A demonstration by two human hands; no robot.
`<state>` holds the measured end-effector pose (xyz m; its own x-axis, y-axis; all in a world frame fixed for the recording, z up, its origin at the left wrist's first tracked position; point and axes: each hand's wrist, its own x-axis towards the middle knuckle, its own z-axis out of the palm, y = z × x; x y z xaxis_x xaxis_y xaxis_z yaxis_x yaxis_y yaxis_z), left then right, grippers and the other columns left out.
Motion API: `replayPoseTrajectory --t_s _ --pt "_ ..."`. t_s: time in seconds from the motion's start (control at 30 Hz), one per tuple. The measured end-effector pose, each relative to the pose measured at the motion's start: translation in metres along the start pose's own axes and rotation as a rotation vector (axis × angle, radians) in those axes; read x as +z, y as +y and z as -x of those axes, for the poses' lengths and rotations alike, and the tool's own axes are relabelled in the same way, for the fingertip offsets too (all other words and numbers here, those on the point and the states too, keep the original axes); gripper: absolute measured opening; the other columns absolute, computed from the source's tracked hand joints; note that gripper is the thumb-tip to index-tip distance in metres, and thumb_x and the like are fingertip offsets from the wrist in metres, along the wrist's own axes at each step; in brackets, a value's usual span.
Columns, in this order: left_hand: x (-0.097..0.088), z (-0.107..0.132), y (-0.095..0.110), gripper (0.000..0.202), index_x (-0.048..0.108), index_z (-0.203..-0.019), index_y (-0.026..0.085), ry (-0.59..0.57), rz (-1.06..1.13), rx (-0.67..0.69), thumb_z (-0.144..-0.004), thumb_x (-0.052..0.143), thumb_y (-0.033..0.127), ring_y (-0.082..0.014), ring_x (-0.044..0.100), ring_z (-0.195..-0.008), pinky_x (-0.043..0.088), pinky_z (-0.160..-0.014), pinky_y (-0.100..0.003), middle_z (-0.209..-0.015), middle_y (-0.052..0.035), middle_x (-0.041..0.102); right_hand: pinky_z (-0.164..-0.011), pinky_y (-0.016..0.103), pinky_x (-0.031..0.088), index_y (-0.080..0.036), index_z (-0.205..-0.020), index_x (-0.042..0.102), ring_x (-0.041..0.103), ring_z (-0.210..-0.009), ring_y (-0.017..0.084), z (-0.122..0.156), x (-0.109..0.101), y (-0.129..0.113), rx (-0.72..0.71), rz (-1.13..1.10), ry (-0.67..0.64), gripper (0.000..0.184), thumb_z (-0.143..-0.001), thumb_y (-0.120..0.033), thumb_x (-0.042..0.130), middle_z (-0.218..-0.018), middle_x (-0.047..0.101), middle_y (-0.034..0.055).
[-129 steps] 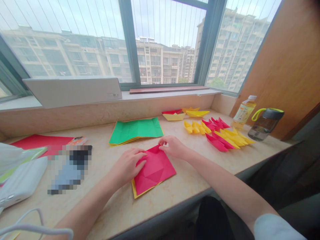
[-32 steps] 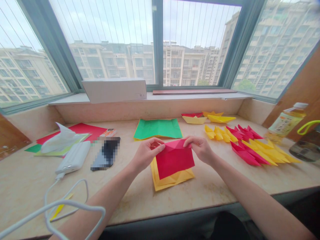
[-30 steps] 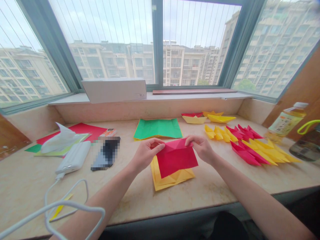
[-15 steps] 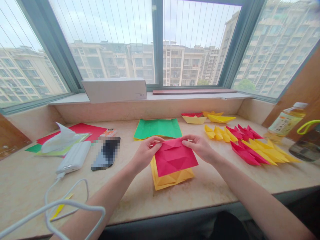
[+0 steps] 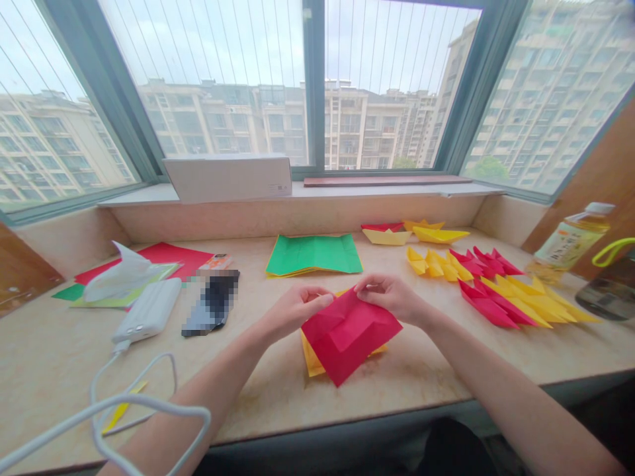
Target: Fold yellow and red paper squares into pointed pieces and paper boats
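Note:
A creased sheet of red paper [image 5: 353, 330] is held up at a slant, one corner pointing toward me. My left hand [image 5: 310, 305] pinches its upper left edge between thumb and fingers. At its top corner, my right hand [image 5: 384, 294] is closed on the paper, fingers curled. Under the red sheet lies creased yellow-orange paper [image 5: 312, 360], mostly covered. Just beyond my hands sits a green sheet [image 5: 315, 253] with yellow edges showing beneath.
To the right stand folded yellow boats [image 5: 538, 297], red boats [image 5: 493, 304] and a drink bottle [image 5: 570, 241]. Leftward lie a blurred phone-like object [image 5: 213, 304], a white power bank [image 5: 151, 311], its looped cable [image 5: 149, 406] and red paper [image 5: 173, 258]. A white box [image 5: 228, 178] rests on the sill.
The red paper has turned from nearly square-on to a diagonal slant, its lower corner now nearer me. My left hand has come slightly down and right along its edge.

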<state>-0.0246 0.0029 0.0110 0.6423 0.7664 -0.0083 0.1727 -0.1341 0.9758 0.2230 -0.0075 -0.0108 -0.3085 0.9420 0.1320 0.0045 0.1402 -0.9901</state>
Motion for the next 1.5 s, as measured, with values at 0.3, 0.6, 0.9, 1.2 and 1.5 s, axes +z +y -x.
replayPoseTrajectory --t_s 0.3,0.6,0.9,1.2,1.5 --pt "0.012 -0.007 -0.005 0.035 0.07 -0.098 0.017 0.174 0.216 -0.007 -0.08 0.072 0.047 -0.0234 0.073 -0.073 0.054 -0.061 -0.028 -0.086 -0.0078 0.077 -0.062 0.026 0.052 -0.023 -0.136 0.052 0.068 -0.073 0.016 0.002 0.008 -0.009 -0.048 -0.094 0.007 0.059 -0.086 -0.048 0.068 -0.094 0.072 0.0054" --pt "0.021 -0.01 -0.004 0.041 0.062 -0.107 0.017 0.197 0.349 0.11 -0.077 0.077 0.042 -0.0242 0.074 -0.077 0.059 -0.072 -0.036 -0.092 -0.0083 0.076 -0.076 0.038 0.058 -0.023 -0.115 0.056 0.072 -0.083 0.023 -0.004 0.018 -0.001 -0.048 -0.207 0.069 0.056 -0.069 -0.038 0.085 -0.096 0.074 0.0045" --pt "0.03 -0.007 -0.012 0.038 0.069 -0.097 0.013 0.126 0.215 0.033 -0.078 0.073 0.046 -0.02 0.07 -0.066 0.053 -0.053 -0.025 -0.082 -0.0095 0.075 -0.07 0.034 0.056 -0.021 -0.114 0.061 0.068 -0.082 0.022 -0.005 0.018 0.01 -0.157 0.077 0.306 0.047 -0.075 -0.039 0.079 -0.094 0.071 0.0064" --pt "0.03 -0.012 -0.01 0.039 0.066 -0.102 0.011 0.328 0.22 0.034 -0.08 0.068 0.043 -0.0198 0.07 -0.065 0.055 -0.052 -0.026 -0.082 -0.0082 0.075 -0.077 0.038 0.056 -0.017 -0.116 0.063 0.068 -0.086 0.024 -0.004 0.022 0.016 -0.215 0.189 0.367 0.042 -0.08 -0.036 0.075 -0.098 0.073 0.0089" --pt "0.034 -0.008 -0.007 0.045 0.068 -0.105 0.011 0.278 0.251 0.027 -0.079 0.071 0.049 -0.0246 0.073 -0.075 0.058 -0.058 -0.029 -0.091 -0.0114 0.075 -0.08 0.035 0.055 -0.023 -0.128 0.062 0.063 -0.087 0.019 0.008 0.031 0.006 -0.577 0.522 0.205 0.035 -0.094 -0.029 0.059 -0.103 0.065 0.0075"
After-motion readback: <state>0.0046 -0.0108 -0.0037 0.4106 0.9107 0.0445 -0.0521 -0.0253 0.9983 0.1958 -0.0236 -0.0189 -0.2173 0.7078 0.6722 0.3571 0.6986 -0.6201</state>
